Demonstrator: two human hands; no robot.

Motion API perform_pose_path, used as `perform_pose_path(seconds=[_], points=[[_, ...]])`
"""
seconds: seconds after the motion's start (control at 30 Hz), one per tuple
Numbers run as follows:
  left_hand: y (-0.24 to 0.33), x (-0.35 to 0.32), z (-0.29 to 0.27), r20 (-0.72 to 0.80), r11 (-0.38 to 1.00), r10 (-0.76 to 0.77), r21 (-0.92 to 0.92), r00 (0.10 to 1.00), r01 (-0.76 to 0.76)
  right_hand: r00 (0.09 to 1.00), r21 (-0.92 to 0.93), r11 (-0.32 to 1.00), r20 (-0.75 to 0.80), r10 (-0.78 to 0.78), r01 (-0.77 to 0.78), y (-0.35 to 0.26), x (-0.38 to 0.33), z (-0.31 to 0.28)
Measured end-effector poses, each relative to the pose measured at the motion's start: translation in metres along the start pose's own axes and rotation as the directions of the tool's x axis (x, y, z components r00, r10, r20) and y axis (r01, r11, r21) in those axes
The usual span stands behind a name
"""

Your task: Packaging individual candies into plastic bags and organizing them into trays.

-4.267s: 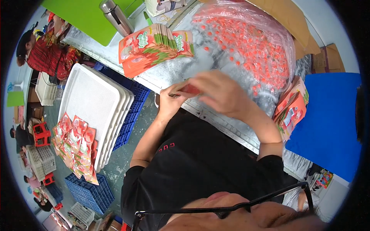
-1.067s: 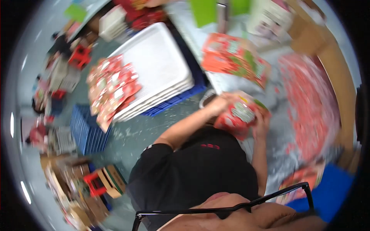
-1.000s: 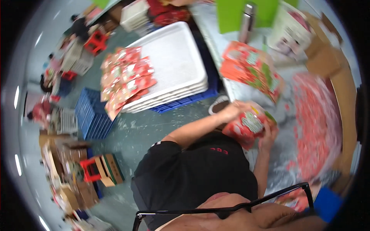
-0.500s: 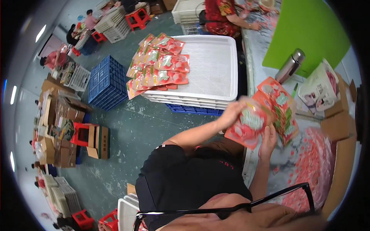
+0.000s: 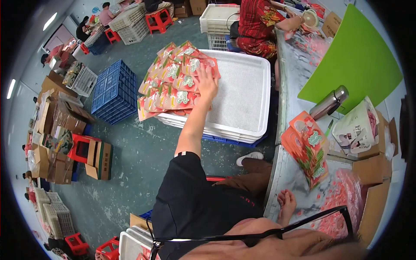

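- Here, overlapping in rows on the top white tray (image 5: 238, 95): over a dozen pouches (image 5: 171, 84), too layered for an exact count.
- Flat, glossy, coral-red and beige, printed with round red fruit; some jutting past the left rim.
- Resting on the right-hand ones: one left hand (image 5: 207, 84), fingers spread wide.
- At the edge of the table (image 5: 290, 104): one right hand (image 5: 287, 204), fingers curled; cannot tell whether around anything.
- Beyond: one similar pile (image 5: 314, 145), one steel flask (image 5: 329, 102), one green board (image 5: 353, 60).
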State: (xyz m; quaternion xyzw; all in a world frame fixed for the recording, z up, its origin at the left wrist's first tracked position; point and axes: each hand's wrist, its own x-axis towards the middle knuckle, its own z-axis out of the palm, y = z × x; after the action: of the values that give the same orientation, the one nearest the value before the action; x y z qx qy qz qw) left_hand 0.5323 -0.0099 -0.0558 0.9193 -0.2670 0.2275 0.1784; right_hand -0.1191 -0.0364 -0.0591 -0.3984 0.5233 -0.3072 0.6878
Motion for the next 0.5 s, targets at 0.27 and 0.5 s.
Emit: perform_pose_path(seconds=[0.27, 0.5], points=[[-0.068, -0.026, 0.04, 0.092, 0.916, 0.344, 0.188, 0.934, -0.356, 0.869, -0.379, 0.848, -0.182, -0.46, 0.37, 0.001, -0.009, -0.051], [-0.001, -0.013, 0.02, 0.143, 0.908, 0.377, 0.137, 0.915, -0.395, 0.726, -0.993, 0.063, 0.028, -0.687, 0.098, 0.01, -0.012, -0.048]])
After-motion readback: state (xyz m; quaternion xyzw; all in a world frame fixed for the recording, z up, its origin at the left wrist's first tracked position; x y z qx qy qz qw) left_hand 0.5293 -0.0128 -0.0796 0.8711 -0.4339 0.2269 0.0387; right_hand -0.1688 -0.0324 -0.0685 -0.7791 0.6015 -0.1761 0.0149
